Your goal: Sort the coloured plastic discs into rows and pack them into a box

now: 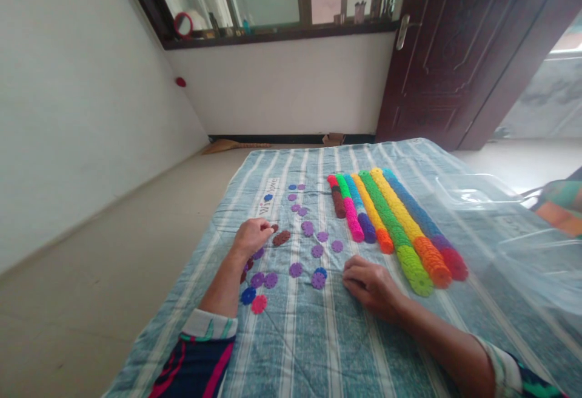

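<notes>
My left hand (253, 238) is closed in a pinch, with a brown notched plastic disc (274, 228) at its fingertips. Just right of it, a short row of brown discs (281, 238) lies on the striped cloth. Purple discs (317, 251) are scattered between my hands, with a few blue ones (248, 295) and a pink one (259, 304) nearer me. My right hand (373, 286) rests on the cloth with curled fingers; whatever may be inside is hidden. Beyond it lie long, colour-grouped rows of stacked discs, among them a green row (391, 222).
A striped cloth (309, 349) covers the surface. Clear plastic containers (477, 192) stand at the right, near part of a colourful garment (561, 207). Farther off are a dark door (436, 52) and a windowsill (282, 33) holding small items.
</notes>
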Motion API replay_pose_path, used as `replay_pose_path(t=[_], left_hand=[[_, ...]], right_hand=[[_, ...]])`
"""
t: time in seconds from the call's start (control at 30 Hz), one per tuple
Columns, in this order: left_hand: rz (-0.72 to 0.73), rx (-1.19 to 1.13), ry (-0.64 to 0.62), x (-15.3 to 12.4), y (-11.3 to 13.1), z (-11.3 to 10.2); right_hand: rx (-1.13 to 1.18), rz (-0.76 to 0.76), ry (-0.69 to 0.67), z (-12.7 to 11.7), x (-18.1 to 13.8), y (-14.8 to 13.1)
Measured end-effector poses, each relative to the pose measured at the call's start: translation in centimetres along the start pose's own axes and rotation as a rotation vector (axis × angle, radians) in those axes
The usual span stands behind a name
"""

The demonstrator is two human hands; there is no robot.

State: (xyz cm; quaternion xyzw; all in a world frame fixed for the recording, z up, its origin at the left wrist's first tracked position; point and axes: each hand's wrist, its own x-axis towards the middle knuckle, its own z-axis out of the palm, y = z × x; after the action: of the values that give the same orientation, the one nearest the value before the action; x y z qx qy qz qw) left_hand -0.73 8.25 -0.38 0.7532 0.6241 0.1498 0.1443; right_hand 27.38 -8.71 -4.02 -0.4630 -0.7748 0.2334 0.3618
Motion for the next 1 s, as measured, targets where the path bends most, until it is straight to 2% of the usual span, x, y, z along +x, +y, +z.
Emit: replay_pose_path(t=[0.3, 0.47, 0.57, 0.67, 0.8, 1.0], left_hand=[[0.016, -0.027, -0.001, -0.2, -0.1, 0.3], [0.026, -0.133, 0.009, -0.1, -0.6, 0.5], [0.025, -0.257, -0.037, -0.1, -1.2, 0.3], [-0.036, -0.384, -0.060, -0.3, -2.2, -0.2], [-0.122, -0.488, -0.001, -0.8, -3.7, -1.3], [-0.252, -0.593, 0.036, -1.5, -4.8, -2.2]], right_hand=[[-0.073, 0.050, -0.029, -0.1, 0.0, -0.1], [-0.283, 0.146, -0.092, 0.2, 1.1, -0.9], [-0.374, 0.187, -0.152, 0.6, 2.5, -1.7], [-0.421, 0.192, -0.281, 1.0, 4.1, -2.6], [-0.488, 0.179, -0.417, 1.2, 5.5, -3.6], [-0.451, 0.198, -0.475, 0.9, 6.0, -4.0]])
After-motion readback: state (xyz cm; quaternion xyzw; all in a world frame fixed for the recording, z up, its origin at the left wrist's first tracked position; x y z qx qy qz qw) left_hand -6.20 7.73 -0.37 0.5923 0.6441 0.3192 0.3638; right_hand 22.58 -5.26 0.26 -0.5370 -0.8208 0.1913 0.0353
